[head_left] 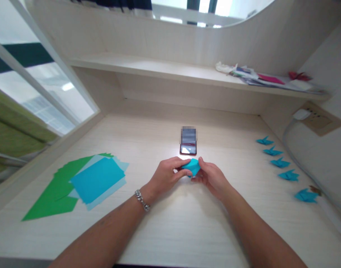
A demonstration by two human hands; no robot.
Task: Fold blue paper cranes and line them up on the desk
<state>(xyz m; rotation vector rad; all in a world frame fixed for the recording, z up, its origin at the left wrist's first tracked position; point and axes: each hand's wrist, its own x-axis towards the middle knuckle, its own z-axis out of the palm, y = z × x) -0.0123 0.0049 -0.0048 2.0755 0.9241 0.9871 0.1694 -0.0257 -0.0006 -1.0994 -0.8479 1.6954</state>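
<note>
A small folded piece of blue origami paper [193, 167] is held between my two hands above the desk. My left hand [170, 171] pinches its left side between thumb and fingers. At its right edge, my right hand [212, 176] grips it with the thumb on top and the fingers curled beneath. Just beyond the paper lies a phone [188, 145], part of its screen blurred out. To the right, several blue folded paper cranes [280, 162] stand in a slanting row.
On the left, blue paper sheets [99, 180] overlap green paper [53, 191]. A shelf [159, 69] spans the back, with papers [268, 79] at its right end. A white charger [302, 114] sits in the wall socket, its cable [292, 158] running down beside the cranes.
</note>
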